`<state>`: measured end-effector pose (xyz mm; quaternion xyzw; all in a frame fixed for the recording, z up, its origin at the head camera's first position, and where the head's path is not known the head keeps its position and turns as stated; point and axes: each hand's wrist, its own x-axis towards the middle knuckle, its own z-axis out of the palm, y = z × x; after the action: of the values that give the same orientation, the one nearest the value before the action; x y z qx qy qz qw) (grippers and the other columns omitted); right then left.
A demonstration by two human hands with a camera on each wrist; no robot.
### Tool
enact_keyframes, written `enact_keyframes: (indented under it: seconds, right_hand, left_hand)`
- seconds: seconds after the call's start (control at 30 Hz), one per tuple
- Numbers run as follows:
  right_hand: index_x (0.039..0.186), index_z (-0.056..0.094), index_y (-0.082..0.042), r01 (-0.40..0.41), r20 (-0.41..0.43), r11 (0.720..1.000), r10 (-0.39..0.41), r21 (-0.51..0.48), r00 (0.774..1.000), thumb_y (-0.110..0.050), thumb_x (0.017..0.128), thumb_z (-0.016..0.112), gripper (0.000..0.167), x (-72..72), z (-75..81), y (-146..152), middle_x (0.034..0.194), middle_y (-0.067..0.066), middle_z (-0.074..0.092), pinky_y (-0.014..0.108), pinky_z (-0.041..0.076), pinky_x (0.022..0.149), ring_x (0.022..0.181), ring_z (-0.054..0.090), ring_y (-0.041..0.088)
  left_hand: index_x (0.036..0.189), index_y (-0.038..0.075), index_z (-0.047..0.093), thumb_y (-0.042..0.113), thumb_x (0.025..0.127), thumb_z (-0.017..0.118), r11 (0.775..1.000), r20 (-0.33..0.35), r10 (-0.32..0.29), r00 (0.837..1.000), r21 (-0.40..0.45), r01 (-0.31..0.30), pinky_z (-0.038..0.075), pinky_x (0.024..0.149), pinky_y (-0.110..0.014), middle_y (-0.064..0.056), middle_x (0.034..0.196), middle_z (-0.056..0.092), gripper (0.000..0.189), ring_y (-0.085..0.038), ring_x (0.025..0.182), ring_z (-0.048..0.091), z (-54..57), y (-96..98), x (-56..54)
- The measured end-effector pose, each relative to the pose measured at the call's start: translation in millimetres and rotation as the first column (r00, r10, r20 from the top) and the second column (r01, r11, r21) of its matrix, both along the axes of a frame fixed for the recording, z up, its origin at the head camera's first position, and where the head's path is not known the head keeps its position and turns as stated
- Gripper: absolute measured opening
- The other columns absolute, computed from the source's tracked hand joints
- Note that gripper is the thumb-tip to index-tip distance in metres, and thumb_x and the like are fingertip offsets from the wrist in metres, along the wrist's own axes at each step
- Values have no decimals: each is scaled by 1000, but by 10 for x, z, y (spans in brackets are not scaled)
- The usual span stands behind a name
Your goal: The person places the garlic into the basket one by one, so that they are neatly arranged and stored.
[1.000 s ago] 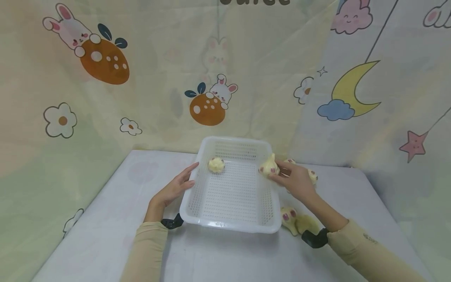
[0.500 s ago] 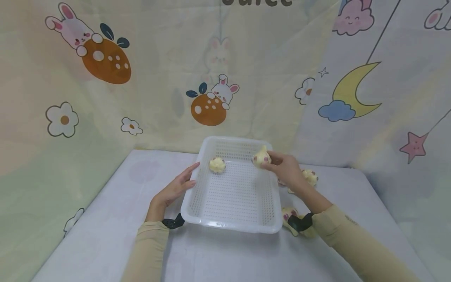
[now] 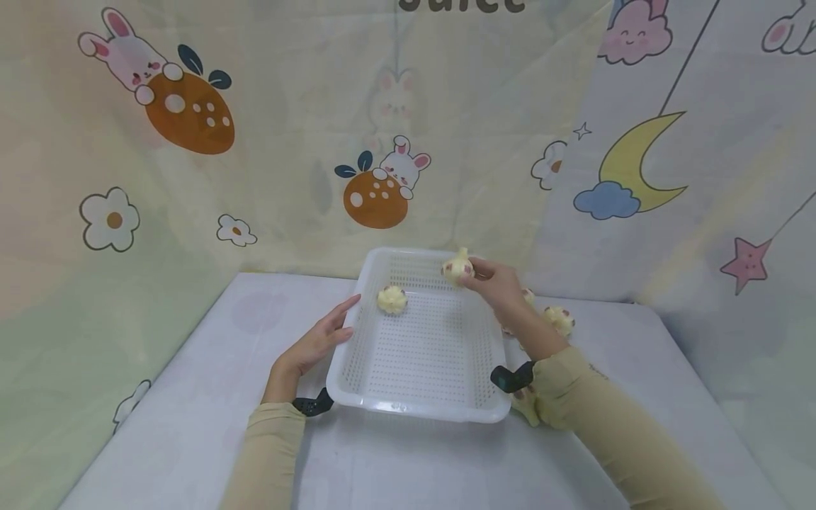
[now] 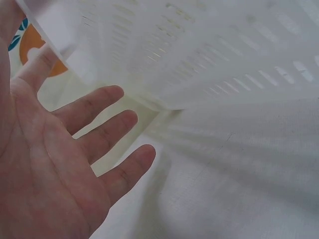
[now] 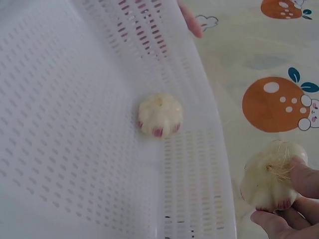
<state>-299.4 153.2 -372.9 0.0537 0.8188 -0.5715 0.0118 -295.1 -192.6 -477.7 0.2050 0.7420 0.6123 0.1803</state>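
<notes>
In the head view a white plastic basket (image 3: pixel 417 409) with slotted walls stands mid-table. My left hand (image 3: pixel 314 347) touches its left rim. The left wrist view shows that hand's fingers (image 4: pixel 102 132) spread and straight beside the basket's outer wall. My right hand (image 3: pixel 500 289) pinches a garlic bulb (image 3: pixel 457 269) between thumb and fingers, over the basket's far right corner. In the right wrist view the held bulb (image 5: pixel 271 174) turns its rooty base to the camera. Another garlic bulb (image 3: pixel 392 300), cream with purplish patches, lies inside the basket near the far left corner.
More garlic (image 3: pixel 558 320) lies on the white table right of the basket, partly hidden by my right forearm. A yellowish piece (image 3: pixel 526 407) sits by the basket's near right corner, under the right sleeve. A printed cloth (image 3: pixel 287 142) hangs behind the table.
My right hand has carried the garlic bulb leftward and farther back, from the basket's right rim to above its far right part. The left hand has stayed at the rim.
</notes>
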Motion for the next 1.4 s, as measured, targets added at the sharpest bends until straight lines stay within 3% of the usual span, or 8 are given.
enact_keyframes:
  seconds: [0.23,0.47,0.7,0.93,1.13,1.3,1.4]
  right_hand:
    - [140,46,-7,9,33,993,-5,-115,999,-18,90,64,54,-169,-100,-105,147,11,44,39,31,113,137,38,26]
    - [131,55,0,43,12,988,-42,-152,999,-9,87,66,47,-369,-382,-199,131,19,57,36,42,102,116,52,24]
    - [131,56,-1,25,73,998,-21,-52,997,-13,88,65,45,-484,-532,-204,135,17,55,42,39,106,123,49,27]
    - [129,57,0,-21,88,999,23,-29,996,-12,87,67,44,-533,-627,-184,135,17,55,41,41,105,124,51,28]
    - [125,61,-1,-47,56,998,45,44,997,-15,85,70,43,-559,-679,-213,128,17,59,40,46,98,115,56,27]
    - [122,62,0,-62,51,993,57,96,997,-17,85,71,42,-561,-670,-266,124,19,62,35,49,92,109,58,27]
    - [117,65,1,-54,60,984,45,170,997,-21,85,71,39,-546,-655,-280,116,16,65,29,49,82,98,59,23]
  left_hand:
    - [148,43,23,25,95,52,1000,6,6,1000,8,-6,24,110,-61,-7,152,34,62,-32,134,40,-10,14,-3]
    - [149,39,22,25,96,52,999,-8,-26,1000,40,26,31,107,-57,-14,149,37,62,-34,129,45,-2,37,-4]
    - [149,40,22,28,95,54,999,-12,-23,1000,31,24,35,106,-54,-11,148,39,64,-30,127,47,-1,53,-27]
    - [148,42,22,30,95,54,999,-13,-27,1000,16,27,34,106,-54,-11,149,37,63,-30,127,47,26,46,-30]
    - [150,39,21,22,97,51,1000,-19,-15,1000,18,15,38,103,-45,-11,152,32,63,-31,129,44,3,8,-24]
    - [149,41,20,22,98,49,1000,-22,13,1000,-3,-13,34,106,-49,-9,154,29,62,-31,131,42,-25,-25,-22]
    - [149,41,20,23,98,49,1000,-9,11,1000,13,-11,36,104,-50,-10,153,30,61,-33,131,42,-42,-19,-12]
